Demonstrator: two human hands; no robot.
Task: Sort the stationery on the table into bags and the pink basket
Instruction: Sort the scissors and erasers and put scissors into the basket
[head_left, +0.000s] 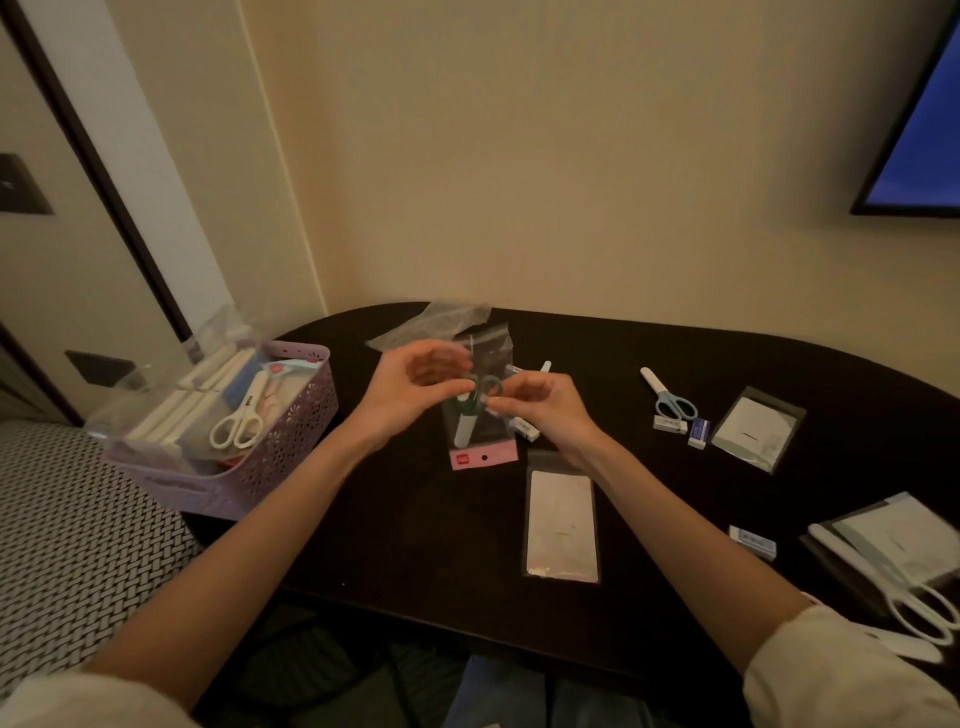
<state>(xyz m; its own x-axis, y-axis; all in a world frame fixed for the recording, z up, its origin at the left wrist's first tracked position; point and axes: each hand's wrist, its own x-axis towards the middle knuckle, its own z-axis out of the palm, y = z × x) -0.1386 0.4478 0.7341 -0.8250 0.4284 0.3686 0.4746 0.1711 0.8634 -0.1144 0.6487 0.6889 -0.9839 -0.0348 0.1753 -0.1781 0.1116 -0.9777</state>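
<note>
Two bare forearms in rolled pale sleeves are seen rising from the bottom edge toward the middle of the frame. At the left, a pink basket is set on the corner of the dark table; white scissors and white packets are held in it.

At centre, a clear bag with a pink header strip hanging at its lower end is held up between the hands, above the table. Green-handled scissors with a white blade cover are contained in it. The left hand is curled, its fingertips pinching the bag at its left side, level with the scissor handles. The right hand pinches the bag's right edge at about the same height, so the bag is spanned between the two hands, which are close together.

Below the right wrist, a flat clear sleeve with a white card lies on the table. Further right, blue-handled scissors lie beside two small erasers, then another card sleeve. At lower right, large white scissors are laid across a packet.
</note>
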